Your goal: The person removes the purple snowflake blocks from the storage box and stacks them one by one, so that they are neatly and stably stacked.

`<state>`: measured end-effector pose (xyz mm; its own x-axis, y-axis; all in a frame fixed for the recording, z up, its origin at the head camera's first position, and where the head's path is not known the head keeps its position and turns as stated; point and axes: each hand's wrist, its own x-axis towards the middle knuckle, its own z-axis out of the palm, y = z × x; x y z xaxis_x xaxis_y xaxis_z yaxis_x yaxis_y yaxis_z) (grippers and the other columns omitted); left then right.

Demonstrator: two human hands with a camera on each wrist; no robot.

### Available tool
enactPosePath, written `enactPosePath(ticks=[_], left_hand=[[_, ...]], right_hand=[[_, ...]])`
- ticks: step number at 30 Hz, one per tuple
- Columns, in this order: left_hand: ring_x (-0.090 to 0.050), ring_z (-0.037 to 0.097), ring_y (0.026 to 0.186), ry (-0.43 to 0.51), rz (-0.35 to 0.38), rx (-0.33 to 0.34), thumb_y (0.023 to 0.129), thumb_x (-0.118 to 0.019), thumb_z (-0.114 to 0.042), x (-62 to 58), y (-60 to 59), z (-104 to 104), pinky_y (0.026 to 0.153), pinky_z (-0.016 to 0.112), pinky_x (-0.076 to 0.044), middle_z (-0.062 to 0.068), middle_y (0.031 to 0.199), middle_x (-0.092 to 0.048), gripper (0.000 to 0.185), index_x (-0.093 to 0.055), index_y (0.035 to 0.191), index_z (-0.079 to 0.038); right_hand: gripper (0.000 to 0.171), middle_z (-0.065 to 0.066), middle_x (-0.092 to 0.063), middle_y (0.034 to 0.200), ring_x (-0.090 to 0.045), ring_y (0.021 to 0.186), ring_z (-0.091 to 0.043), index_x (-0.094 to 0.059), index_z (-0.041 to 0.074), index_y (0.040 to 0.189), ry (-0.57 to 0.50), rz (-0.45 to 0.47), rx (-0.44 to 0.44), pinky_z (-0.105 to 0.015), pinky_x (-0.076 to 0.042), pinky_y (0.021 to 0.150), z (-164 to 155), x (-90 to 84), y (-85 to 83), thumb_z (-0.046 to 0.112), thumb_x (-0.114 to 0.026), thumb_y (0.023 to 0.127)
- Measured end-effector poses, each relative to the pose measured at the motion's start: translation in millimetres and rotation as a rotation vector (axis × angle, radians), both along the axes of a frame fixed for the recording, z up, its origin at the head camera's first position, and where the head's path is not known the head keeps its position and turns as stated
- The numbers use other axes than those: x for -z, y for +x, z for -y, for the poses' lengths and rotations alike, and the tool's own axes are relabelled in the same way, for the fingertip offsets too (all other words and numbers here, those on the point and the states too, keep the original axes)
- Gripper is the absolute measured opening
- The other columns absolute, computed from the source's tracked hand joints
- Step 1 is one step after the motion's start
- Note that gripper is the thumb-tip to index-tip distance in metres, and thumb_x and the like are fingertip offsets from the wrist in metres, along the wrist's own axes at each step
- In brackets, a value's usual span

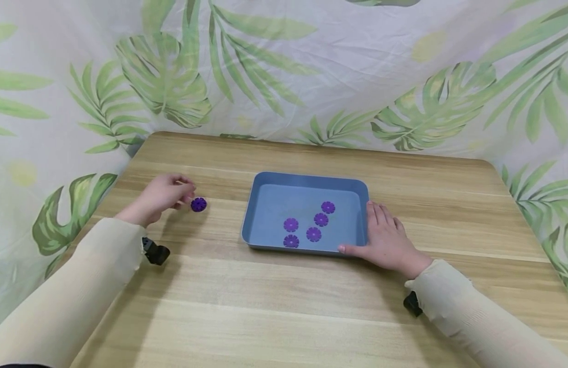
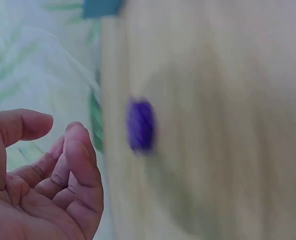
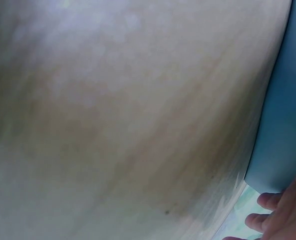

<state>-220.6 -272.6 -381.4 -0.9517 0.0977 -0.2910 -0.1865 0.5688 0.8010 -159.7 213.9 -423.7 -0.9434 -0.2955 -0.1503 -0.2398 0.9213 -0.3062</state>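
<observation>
In the head view, my left hand hovers over the left of the table, fingers loosely bent. Just right of its fingertips is a dark purple notched piece, thicker than a single disc. The left wrist view shows this purple piece blurred, apart from the thumb and fingers of the left hand, which hold nothing. A blue-grey tray contains several flat purple notched discs. My right hand rests on its near right corner, thumb along the front rim and straight fingers against the right side.
The wooden table has rounded far corners. A leaf-print cloth hangs behind and beside it. Black wrist cameras sit below both cuffs.
</observation>
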Motion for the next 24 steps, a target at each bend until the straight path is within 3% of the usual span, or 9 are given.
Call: enactPosePath(ticks=[5,11,16,24], left_hand=[[-0.062,0.011,0.081,0.086,0.013,0.062,0.108,-0.051,-0.016,-14.5,1.8,-37,0.071,0.029,-0.055,0.012,0.105,-0.065,0.037,-0.048,0.132,0.011],[-0.062,0.016,0.084,0.185,0.044,0.152,0.106,-0.053,-0.012,-22.6,7.2,-80,0.073,0.031,-0.055,0.010,0.101,-0.064,0.032,-0.051,0.129,0.011],[-0.061,0.020,0.086,0.171,0.057,0.196,0.105,-0.053,-0.012,-22.8,9.9,-110,0.077,0.037,-0.055,0.012,0.099,-0.065,0.029,-0.055,0.125,0.009],[-0.065,0.027,0.088,0.070,0.061,0.331,0.102,-0.060,-0.013,-12.4,22.7,-147,0.074,0.038,-0.056,0.013,0.097,-0.068,0.024,-0.063,0.118,0.005]], right_hand=[[0.132,-0.037,-0.014,0.163,-0.015,0.150,-0.053,-0.007,-0.015,0.157,-0.004,0.004,0.000,-0.074,-0.016,0.114,0,0.4,0.3,0.078,-0.065,0.083],[0.131,-0.036,-0.015,0.163,-0.015,0.150,-0.052,-0.008,-0.015,0.158,-0.004,0.004,0.000,-0.073,-0.015,0.114,1,2.6,0.8,0.078,-0.064,0.083],[0.132,-0.037,-0.015,0.163,-0.015,0.150,-0.053,-0.008,-0.014,0.158,-0.011,0.009,0.006,-0.074,-0.015,0.114,0,3.2,1.2,0.079,-0.065,0.083],[0.133,-0.037,-0.016,0.162,-0.017,0.149,-0.054,-0.008,-0.014,0.158,-0.013,0.003,0.009,-0.074,-0.015,0.114,0,3.0,0.1,0.079,-0.065,0.082]])
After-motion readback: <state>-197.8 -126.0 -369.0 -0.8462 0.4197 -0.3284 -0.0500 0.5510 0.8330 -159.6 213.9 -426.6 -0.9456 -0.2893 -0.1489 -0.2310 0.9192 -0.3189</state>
